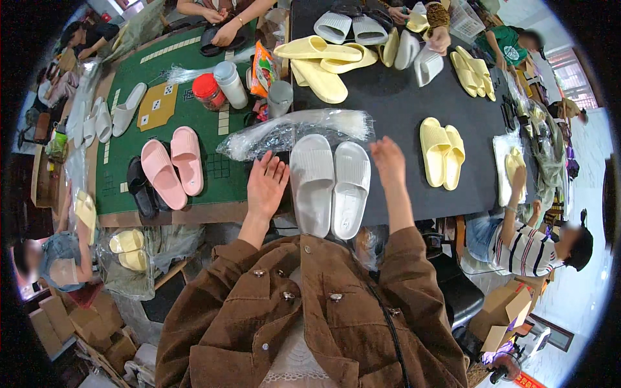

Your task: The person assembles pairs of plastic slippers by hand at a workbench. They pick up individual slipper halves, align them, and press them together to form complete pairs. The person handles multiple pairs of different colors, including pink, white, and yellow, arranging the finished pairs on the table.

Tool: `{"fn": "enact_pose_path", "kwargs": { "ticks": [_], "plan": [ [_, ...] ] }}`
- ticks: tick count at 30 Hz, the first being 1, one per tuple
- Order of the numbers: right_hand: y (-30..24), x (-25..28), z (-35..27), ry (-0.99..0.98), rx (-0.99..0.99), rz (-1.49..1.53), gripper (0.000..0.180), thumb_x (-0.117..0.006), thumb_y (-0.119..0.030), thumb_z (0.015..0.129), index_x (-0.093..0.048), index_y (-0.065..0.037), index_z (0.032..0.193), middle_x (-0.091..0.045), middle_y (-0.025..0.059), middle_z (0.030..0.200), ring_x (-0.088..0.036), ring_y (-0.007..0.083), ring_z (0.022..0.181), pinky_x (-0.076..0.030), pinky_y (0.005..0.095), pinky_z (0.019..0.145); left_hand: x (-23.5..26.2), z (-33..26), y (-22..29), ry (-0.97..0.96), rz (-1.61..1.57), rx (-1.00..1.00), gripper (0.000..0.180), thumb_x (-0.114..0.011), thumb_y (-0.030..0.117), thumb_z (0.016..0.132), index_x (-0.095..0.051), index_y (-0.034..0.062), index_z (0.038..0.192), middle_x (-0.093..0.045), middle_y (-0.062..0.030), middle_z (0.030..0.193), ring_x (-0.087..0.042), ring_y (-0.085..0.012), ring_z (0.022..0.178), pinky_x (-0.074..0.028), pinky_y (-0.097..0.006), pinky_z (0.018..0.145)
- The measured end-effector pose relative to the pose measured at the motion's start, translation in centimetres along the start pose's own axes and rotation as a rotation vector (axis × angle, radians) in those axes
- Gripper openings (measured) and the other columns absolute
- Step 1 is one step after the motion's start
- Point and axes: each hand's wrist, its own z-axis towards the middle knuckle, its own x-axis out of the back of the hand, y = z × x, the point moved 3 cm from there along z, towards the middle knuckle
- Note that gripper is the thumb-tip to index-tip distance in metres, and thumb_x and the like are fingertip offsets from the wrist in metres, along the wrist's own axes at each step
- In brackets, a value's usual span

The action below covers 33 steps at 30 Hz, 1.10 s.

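A pair of white ribbed slide slippers [312, 165] lies side by side at the table's near edge, toes pointing away from me. To their left, my left hand [268, 184] is raised palm up with its fingers apart, holding nothing. On the other side my right hand [389, 163] hovers close to the right slipper, fingers loosely bent, with nothing visible in it. A bundle of clear plastic ties in a bag [297, 132] lies just beyond the slippers. Pink slippers [173, 167] rest on the green mat further left, and a yellow pair [442, 153] sits to the right on the black tabletop.
Beyond the ties stand a red-lidded jar [208, 90], a white bottle [230, 84] and a grey cup [280, 98]. Yellow slippers [326, 61] are piled at the far side. Co-workers handle slippers around the table. Black slippers [141, 189] lie beside the pink pair.
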Motion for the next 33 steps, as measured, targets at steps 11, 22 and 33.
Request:
{"fn": "enact_pose_path", "kwargs": {
  "ticks": [11,22,33],
  "plan": [
    [6.2,-0.2,6.7,0.048,-0.132,-0.352,0.037,-0.063,-0.007,0.083,-0.049,0.001,0.117,-0.059,0.0055,0.079,-0.060,0.0127,0.065,-0.050,0.0228,0.059,1.9,-4.2,-4.4,-0.103,1.125,-0.098,0.023,-0.051,0.018,0.092,-0.058,0.0018,0.106,-0.059,-0.0075,0.101,-0.056,-0.0151,0.091,-0.045,-0.030,0.084],
    [4.8,-1.7,6.2,0.070,0.075,-0.397,0.010,-0.059,-0.010,0.087,-0.057,-0.001,0.090,-0.059,0.0057,0.074,-0.057,0.0121,0.064,-0.046,0.0244,0.058,-1.3,-2.5,-9.7,-0.491,2.225,-0.381,0.072,-0.062,0.021,0.082,-0.025,0.0283,0.144,-0.046,-0.0177,0.096,-0.053,-0.0367,0.086,-0.047,-0.046,0.071],
    [5.4,0.5,7.6,0.170,0.134,-0.243,0.009,-0.056,-0.009,0.089,-0.054,-0.001,0.093,-0.056,0.0049,0.079,-0.055,0.0115,0.068,-0.047,0.0248,0.065,-0.1,-3.6,-10.3,-0.605,2.230,-0.578,0.078,-0.066,0.010,0.070,-0.033,0.0193,0.141,-0.050,-0.0144,0.114,-0.055,-0.0346,0.092,-0.049,-0.043,0.073]
  ]
}}
